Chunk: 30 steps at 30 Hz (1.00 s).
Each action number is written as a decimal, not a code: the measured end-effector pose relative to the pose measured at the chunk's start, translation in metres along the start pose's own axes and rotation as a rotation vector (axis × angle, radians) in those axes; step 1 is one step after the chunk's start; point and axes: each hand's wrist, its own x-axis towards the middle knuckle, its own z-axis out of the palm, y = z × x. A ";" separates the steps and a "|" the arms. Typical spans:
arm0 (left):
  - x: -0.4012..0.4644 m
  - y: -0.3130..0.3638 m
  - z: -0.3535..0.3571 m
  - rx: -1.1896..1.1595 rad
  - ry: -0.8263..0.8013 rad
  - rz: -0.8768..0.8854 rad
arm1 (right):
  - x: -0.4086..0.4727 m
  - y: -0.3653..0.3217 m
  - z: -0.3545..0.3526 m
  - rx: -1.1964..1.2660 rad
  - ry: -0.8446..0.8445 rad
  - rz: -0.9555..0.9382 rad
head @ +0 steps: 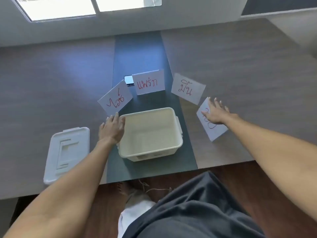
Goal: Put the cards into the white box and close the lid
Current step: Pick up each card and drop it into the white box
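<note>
White box (151, 134) sitting lidless on the tabletop (51, 86), long axis running left-right, left hand (112, 128) lying flat beside it, right hand (216, 112) spreading over the rightmost card (214, 129).

Small shiny device (129, 80) on table (240, 66)

— Office or home, you think?
— Could be either: long wood-grain table (240, 66) against a plain wall (68, 31), window (56, 7) above the table, dark wood floor (171, 177) below it.
</note>
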 end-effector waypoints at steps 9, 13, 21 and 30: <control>-0.019 -0.011 0.018 -0.322 0.002 -0.008 | -0.012 -0.001 0.035 0.251 0.085 0.026; -0.025 -0.008 0.019 -0.473 -0.025 -0.014 | -0.012 -0.010 0.037 0.242 0.179 -0.014; -0.018 0.004 0.022 -0.494 0.024 -0.022 | -0.026 -0.032 0.032 0.277 0.264 -0.088; -0.003 0.011 0.024 -0.436 0.058 -0.006 | -0.043 -0.060 -0.011 0.352 0.377 -0.219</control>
